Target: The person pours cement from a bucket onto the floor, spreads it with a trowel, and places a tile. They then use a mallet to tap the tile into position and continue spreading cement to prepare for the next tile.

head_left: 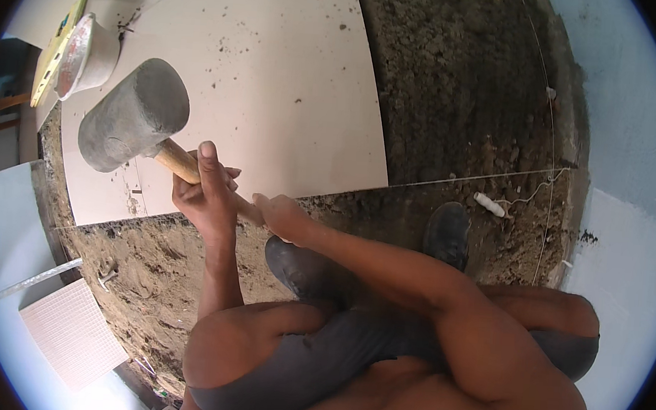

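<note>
Grey cylindrical mallet head (pixel 136 115) at 10 o'clock from left hand (pixel 209 199); tan wooden handle (pixel 179 162) runs 10-to-4 o'clock. Left grips nearer head, right hand (pixel 284 218) grips butt.

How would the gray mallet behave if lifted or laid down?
The gray mallet likely feels top-heavy, given its bulky head on a slim handle. It should stay stiff: the handle looks like solid wood. Laid down, the rounded head might roll slightly.
</note>
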Demonstrator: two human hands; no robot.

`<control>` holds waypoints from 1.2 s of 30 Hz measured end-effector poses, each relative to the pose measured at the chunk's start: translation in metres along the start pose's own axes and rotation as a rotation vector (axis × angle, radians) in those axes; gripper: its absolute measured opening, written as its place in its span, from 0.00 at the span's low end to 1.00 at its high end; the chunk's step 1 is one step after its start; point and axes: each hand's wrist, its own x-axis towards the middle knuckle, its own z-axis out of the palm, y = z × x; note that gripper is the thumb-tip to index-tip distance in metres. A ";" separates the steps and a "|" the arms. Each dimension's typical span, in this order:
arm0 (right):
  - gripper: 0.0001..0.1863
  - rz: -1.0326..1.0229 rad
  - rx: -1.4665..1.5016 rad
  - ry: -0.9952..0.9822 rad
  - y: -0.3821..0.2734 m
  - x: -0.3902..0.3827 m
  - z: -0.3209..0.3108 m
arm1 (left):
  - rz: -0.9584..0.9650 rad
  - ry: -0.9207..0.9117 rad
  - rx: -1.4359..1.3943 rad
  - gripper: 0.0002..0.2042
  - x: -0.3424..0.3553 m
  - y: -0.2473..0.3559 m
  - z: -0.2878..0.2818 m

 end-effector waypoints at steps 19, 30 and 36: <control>0.14 -0.593 -1.499 0.031 -0.086 -0.065 -0.160 | -0.155 -0.041 0.783 0.14 -0.095 -0.134 -0.154; 0.13 -0.084 -1.770 -0.005 -0.113 -0.181 -0.241 | -0.457 -0.555 0.770 0.16 -0.168 -0.112 -0.201; 0.18 -0.078 -1.514 -0.047 -0.148 -0.217 -0.254 | 0.163 -0.810 0.706 0.13 -0.101 -0.076 -0.144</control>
